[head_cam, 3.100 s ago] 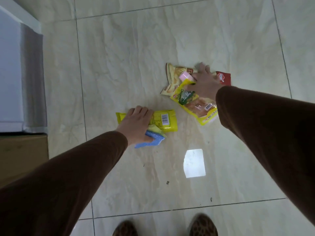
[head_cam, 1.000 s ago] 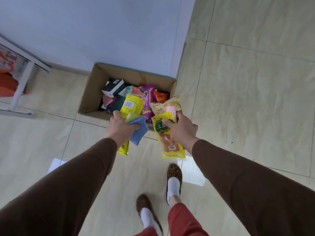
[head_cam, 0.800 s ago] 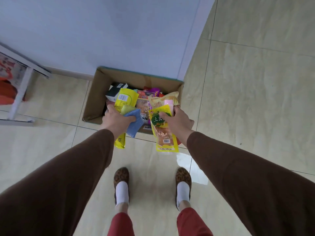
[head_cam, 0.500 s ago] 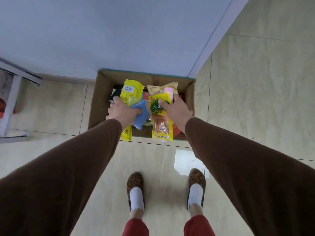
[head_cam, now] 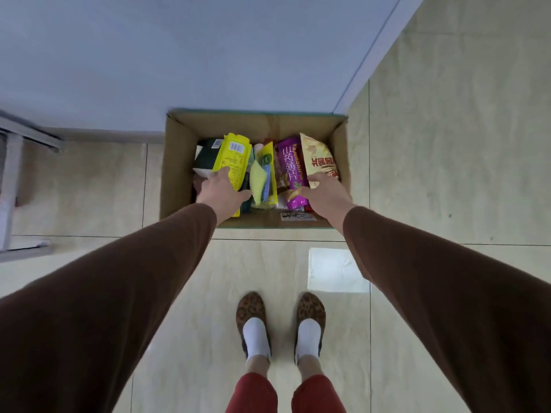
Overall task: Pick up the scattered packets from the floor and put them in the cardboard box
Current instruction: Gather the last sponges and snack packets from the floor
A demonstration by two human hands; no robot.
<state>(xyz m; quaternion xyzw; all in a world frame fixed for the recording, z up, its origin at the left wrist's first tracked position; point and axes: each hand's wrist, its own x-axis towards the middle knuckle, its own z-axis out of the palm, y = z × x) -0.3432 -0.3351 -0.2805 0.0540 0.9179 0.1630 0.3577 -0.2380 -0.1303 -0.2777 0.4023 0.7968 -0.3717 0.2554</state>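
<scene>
The open cardboard box [head_cam: 179,162] stands on the floor against the wall, holding several packets. My left hand [head_cam: 222,192] reaches into its left side, still gripping a tall yellow packet [head_cam: 234,158] whose lower end sticks out under my palm. Beside it, a lime and blue packet [head_cam: 261,181] and a yellow packet with a green label [head_cam: 267,158] lie loose in the box's middle. My right hand [head_cam: 323,193] hovers over the right side with fingers spread, holding nothing, above a purple packet [head_cam: 290,169] and a beige chip bag [head_cam: 319,158].
A blue-grey wall [head_cam: 208,55] rises right behind the box. A white frame [head_cam: 18,186] stands at the far left. Tiled floor [head_cam: 447,144] stretches to the right. My feet in leopard-print slippers [head_cam: 280,320] stand just before the box.
I carried the packets from the floor to the box. In the last half second my right hand let its packets drop in and opened; my left hand lowered into the box.
</scene>
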